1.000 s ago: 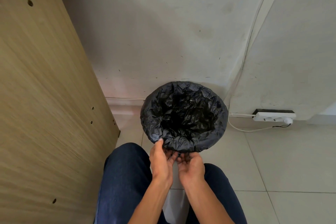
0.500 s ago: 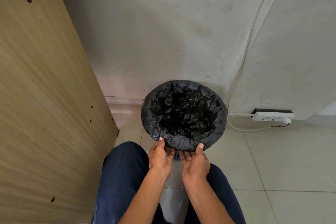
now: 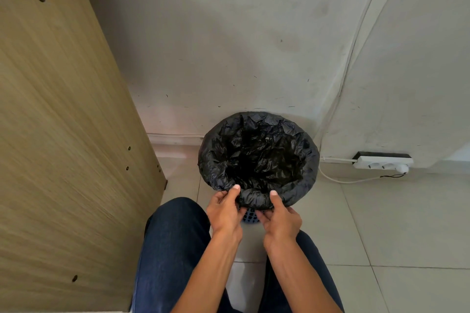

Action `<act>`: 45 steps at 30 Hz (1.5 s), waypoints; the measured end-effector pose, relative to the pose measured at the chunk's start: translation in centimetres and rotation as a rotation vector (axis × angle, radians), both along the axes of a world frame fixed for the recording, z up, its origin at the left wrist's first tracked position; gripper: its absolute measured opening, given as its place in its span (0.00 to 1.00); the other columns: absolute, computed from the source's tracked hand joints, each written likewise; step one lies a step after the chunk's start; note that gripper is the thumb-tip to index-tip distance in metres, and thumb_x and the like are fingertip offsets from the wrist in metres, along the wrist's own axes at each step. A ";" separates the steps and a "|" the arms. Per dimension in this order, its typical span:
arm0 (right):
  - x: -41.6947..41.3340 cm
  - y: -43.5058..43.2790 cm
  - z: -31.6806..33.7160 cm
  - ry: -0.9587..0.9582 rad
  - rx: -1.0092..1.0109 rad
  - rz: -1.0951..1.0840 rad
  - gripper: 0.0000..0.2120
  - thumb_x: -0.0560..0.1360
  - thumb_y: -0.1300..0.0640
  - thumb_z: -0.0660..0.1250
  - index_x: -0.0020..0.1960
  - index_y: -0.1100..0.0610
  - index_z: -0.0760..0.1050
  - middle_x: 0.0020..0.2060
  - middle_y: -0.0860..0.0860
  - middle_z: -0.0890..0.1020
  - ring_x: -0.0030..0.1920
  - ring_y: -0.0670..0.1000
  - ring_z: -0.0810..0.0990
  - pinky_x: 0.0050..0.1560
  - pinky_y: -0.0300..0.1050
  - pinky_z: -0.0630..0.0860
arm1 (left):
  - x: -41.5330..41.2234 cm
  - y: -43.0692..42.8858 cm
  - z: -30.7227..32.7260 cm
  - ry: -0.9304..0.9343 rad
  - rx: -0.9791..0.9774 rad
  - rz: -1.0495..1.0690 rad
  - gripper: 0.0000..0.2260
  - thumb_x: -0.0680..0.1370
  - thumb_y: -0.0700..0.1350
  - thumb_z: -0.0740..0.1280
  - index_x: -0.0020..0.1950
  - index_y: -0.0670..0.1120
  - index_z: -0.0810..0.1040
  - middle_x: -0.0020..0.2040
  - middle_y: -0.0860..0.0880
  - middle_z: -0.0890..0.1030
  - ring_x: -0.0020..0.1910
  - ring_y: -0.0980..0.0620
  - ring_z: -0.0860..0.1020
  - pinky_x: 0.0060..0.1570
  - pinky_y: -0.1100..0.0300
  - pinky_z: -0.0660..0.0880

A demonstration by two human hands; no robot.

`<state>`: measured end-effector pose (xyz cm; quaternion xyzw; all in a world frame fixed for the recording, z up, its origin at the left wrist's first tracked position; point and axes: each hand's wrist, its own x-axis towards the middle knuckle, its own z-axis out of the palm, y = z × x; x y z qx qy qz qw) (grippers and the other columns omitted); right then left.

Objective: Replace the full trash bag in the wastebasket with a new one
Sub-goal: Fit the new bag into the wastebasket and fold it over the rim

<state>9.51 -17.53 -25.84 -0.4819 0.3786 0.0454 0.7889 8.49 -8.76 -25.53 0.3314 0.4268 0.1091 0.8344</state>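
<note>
Now that your hands have moved apart, your left hand (image 3: 225,207) and right hand (image 3: 281,215) pinch the black bag (image 3: 258,157) over the basket's (image 3: 250,216) near rim, probably fitted.

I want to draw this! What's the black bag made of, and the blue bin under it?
The black bag looks like thin glossy plastic film: it crinkles and catches light. The blue bin seems to be hard plastic with a mesh of small holes, though only a sliver shows.
</note>
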 end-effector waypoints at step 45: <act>2.2 -1.4 0.5 -0.006 -0.003 0.091 0.08 0.81 0.62 0.61 0.59 0.59 0.70 0.53 0.57 0.77 0.47 0.57 0.78 0.39 0.56 0.82 | 6.1 10.5 -2.0 -0.004 0.109 -0.257 0.08 0.82 0.35 0.62 0.57 0.43 0.78 0.52 0.43 0.82 0.50 0.47 0.79 0.49 0.52 0.79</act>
